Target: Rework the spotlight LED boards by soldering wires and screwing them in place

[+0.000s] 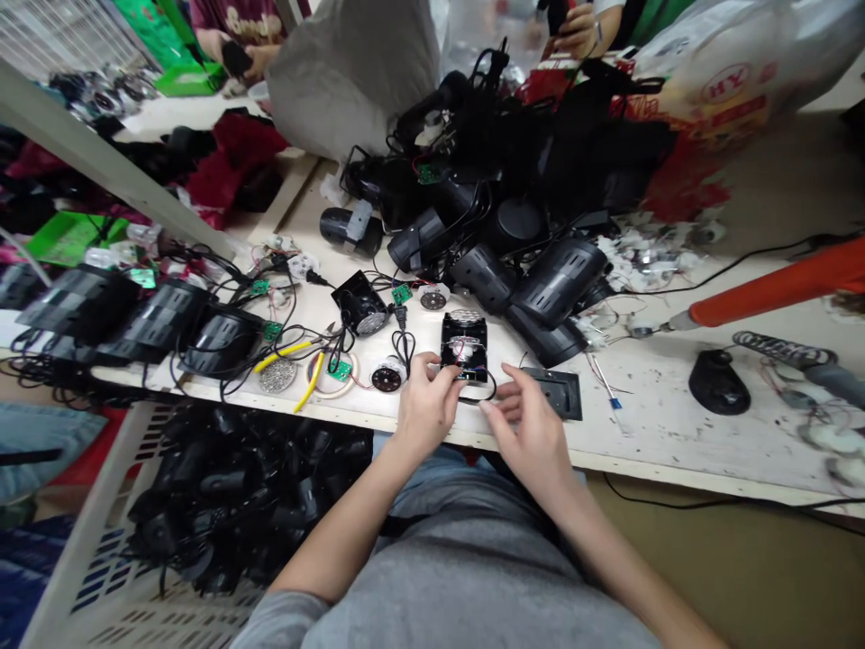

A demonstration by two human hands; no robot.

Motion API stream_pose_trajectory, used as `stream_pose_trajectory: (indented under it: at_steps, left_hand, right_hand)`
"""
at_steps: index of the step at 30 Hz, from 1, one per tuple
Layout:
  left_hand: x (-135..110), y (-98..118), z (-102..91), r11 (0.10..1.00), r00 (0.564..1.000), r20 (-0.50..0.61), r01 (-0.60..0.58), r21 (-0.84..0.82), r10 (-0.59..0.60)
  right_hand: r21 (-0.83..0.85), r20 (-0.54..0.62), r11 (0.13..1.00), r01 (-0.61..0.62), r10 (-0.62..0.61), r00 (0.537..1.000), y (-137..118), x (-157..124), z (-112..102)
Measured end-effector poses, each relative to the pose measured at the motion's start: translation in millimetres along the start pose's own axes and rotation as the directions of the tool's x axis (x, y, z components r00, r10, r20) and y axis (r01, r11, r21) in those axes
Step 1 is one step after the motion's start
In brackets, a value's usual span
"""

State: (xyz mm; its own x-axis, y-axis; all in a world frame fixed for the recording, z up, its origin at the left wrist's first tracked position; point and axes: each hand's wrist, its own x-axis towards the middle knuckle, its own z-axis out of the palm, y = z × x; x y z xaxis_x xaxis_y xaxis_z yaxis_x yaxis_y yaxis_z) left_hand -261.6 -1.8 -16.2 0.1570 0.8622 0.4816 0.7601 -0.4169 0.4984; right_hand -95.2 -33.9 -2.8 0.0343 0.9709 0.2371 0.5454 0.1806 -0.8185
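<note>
An opened black housing [449,335], with a shiny round part and thin wires inside, lies near the table's front edge. My left hand [427,406] pinches the near end of this housing, where a small part is hard to make out. My right hand [533,428] is just right of it, fingers apart, beside a looped black cable [487,397]. I cannot see anything held in that hand. Beyond its fingers lies a flat black rectangular cover [568,392]. To the left are a round metal-faced part [387,377], a green circuit board [341,370] and yellow-handled pliers [307,393].
Black cylindrical housings [560,279] and cables pile up behind. An orange-handled tool [763,287] reaches in from the right, near a black stand [719,383]. Below left, a white crate [101,541] holds black parts. Another person's hands [253,63] appear at the far left.
</note>
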Motion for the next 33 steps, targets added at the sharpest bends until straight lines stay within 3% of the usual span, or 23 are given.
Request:
stream_pose_trajectory:
  at_steps: [3, 6, 8, 11, 15, 18, 26, 33]
  left_hand:
    - [1, 2, -0.2, 1.000, 1.000, 0.015, 0.015, 0.022, -0.016]
    - [2, 4, 0.3, 0.999, 0.999, 0.040, 0.034, 0.026, -0.035]
    - [2, 5, 0.9, 0.999, 0.997, 0.056, 0.051, 0.003, -0.051]
    - [3, 9, 1.5, 0.997, 0.995, 0.067, 0.075, -0.025, -0.073]
    - [5, 12, 1.5, 0.996, 0.994, 0.085, 0.080, -0.047, -0.075]
    - [6, 12, 2.2, 0.994, 0.993, 0.090, 0.081, -0.074, -0.074]
    - [3, 19, 14.1, 0.999, 0.996, 0.076, 0.040, -0.028, -0.037]
    - [0, 17, 16.8, 0.993, 0.997, 0.036, 0.067, -0.099, -0.064]
  right_hand:
    - [0.128, 0.001, 0.988, -0.084, 0.084, 0.996, -3, -12, 13]
    - [0.189, -0.089, 0.973, -0.136, 0.155, 0.984, -4, -10, 18]
    - [0.161, -0.160, 0.977, -0.139, 0.164, 0.973, -4, -2, 16]
    - [-0.004, -0.207, 0.996, -0.085, 0.083, 0.975, -4, 15, 9]
    - [-0.271, -0.067, 0.963, -0.010, -0.009, 0.998, -1, 36, 2]
    - [-0.340, 0.016, 0.940, -0.002, 0.008, 1.000, 2, 43, 1]
    - [-0.464, 0.042, 0.886, -0.024, 0.049, 0.998, 3, 40, 3]
    - [-0.597, 0.116, 0.797, 0.089, -0.024, 0.993, -2, 34, 10]
